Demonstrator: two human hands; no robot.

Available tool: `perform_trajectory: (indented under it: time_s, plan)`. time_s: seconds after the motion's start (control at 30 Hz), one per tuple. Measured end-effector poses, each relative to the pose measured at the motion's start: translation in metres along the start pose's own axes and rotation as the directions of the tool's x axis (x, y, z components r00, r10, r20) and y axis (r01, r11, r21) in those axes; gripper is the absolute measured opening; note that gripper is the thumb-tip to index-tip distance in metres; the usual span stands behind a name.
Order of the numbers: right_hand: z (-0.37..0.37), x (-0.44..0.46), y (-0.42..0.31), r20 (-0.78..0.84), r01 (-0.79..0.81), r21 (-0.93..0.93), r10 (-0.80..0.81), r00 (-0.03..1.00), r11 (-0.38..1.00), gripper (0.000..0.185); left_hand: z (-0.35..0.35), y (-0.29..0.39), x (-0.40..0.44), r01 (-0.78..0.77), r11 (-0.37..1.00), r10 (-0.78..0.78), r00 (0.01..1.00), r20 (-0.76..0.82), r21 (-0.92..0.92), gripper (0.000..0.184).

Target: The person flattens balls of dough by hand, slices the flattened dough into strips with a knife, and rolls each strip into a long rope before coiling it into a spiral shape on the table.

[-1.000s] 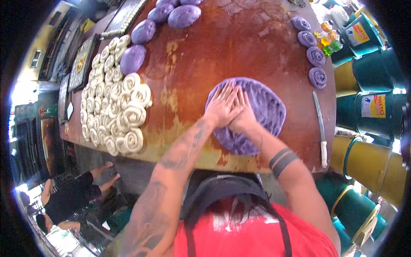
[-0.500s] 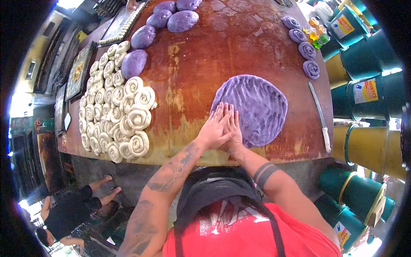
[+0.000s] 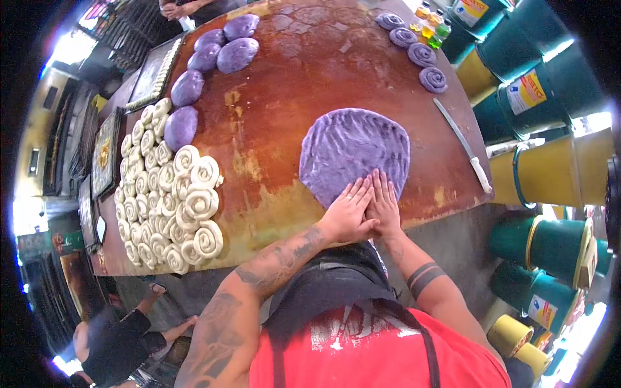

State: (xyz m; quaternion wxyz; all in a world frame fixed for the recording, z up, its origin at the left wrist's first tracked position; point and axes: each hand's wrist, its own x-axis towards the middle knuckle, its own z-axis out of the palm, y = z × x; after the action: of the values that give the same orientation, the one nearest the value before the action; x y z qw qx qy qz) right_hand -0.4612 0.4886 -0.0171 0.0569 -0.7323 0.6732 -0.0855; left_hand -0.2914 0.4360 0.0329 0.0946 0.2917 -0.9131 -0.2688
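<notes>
Left hand [image 3: 349, 212] and right hand [image 3: 383, 205] flat, gripping nothing, at near edge of purple dough sheet [image 3: 352, 152] on table [image 3: 278, 123]. Even palm pressure advisable (ridges visible), near edge included.

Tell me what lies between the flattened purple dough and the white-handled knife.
In the head view, only a bare stretch of brown tabletop lies between the flattened purple dough and the white-handled knife.
</notes>
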Motion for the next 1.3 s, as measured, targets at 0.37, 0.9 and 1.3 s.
perform_trajectory:
  time_s: [0.37,0.9,1.3]
  plan:
    - [-0.036,-0.004,0.051,0.122,-0.112,0.161,0.093,0.988,0.981,0.075,-0.025,0.038,0.061,0.131,0.987,-0.109,0.97,0.216,-0.091,0.1]
    - [-0.049,0.094,0.091,0.107,0.136,0.015,-0.137,0.985,0.991,0.088,0.009,0.001,0.12,0.286,0.957,-0.282,0.957,-0.072,0.053,0.089]
    - [-0.057,0.186,0.092,0.257,0.276,0.166,-0.312,0.915,0.947,0.083,-0.026,-0.054,0.14,0.494,0.853,-0.478,0.869,-0.125,0.17,0.077]
